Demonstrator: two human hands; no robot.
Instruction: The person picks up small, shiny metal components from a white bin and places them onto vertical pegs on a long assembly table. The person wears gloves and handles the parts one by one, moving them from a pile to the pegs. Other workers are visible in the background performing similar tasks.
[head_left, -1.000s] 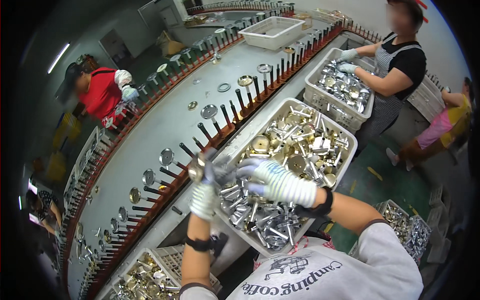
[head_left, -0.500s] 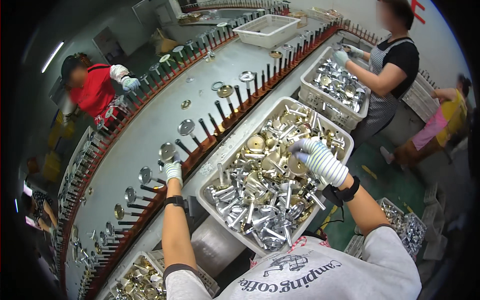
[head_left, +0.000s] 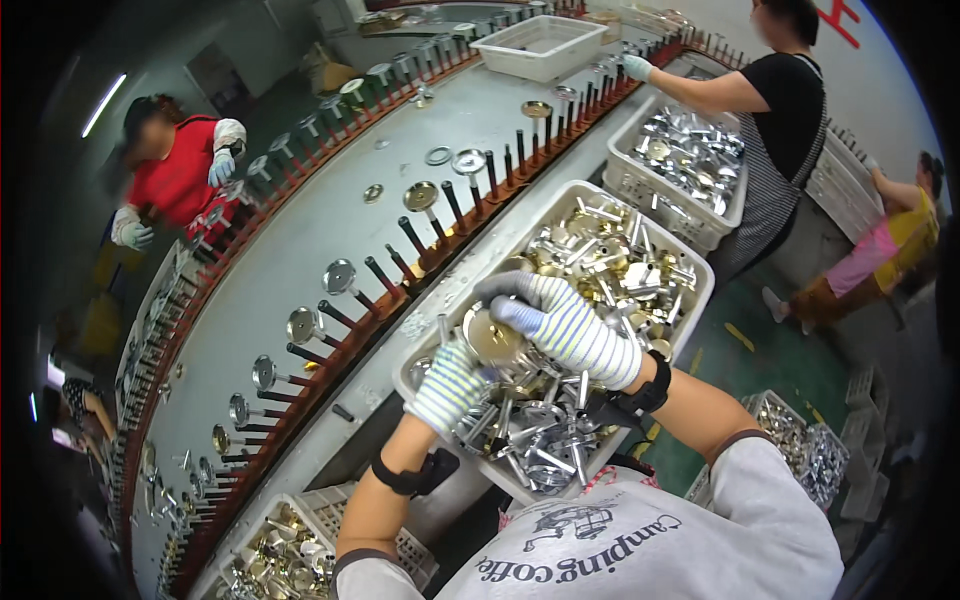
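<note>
Over the crate my two gloved hands meet at a gold-coloured metal part with a round disc top [head_left: 492,334]. My right hand [head_left: 580,325], in a striped glove with grey fingertips, is closed on the disc's edge. My left hand [head_left: 450,388] is curled against the disc's near left side; its fingertips are partly hidden, so what it grips there is unclear. Beneath them a white crate [head_left: 705,285] is heaped with silver and gold disc-topped metal stems [head_left: 545,440].
Along the curved grey table [head_left: 330,210] runs a row of upright pegs [head_left: 410,236], several bearing disc parts [head_left: 340,276]. A second crate [head_left: 625,190] stands beyond mine, near a co-worker in a striped apron [head_left: 790,110]. Across the table is a person in red [head_left: 180,170]. Another filled crate [head_left: 275,505] sits lower left.
My left hand has come from the peg row back to the crate. My right hand has lifted a gold disc part from the heap and moved left to meet it.
</note>
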